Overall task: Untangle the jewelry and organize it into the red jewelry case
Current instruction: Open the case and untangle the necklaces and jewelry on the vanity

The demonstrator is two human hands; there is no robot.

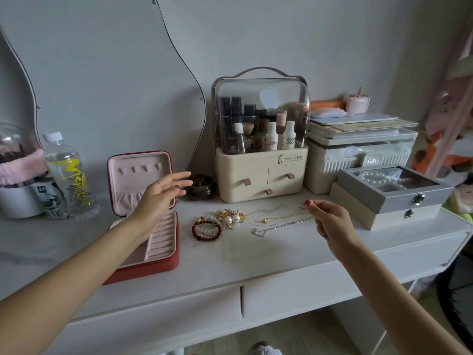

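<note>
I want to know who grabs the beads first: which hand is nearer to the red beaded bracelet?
Left, narrowly. The left hand hovers up and to the left of the red beaded bracelet, over the red jewelry case. The right hand is farther right, past the silver necklace.

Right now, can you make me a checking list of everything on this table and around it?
Surface: white dressing table, drawers below.
Job's things: red jewelry case open, lid upright, pink slots showing; bead bracelets beside a tangle of pearl and gold pieces; thin gold chain and silver chain spread out on the table.
Clutter: water bottle, makeup organizer, small dark pot, two stacked grey and cream boxes, white storage bin.
Hands: left hand over the case, fingers spread, holding nothing seen; right hand pinches a thin chain.
Cables: nothing seen.
Surroundings: wavy mirror on grey wall.
</note>
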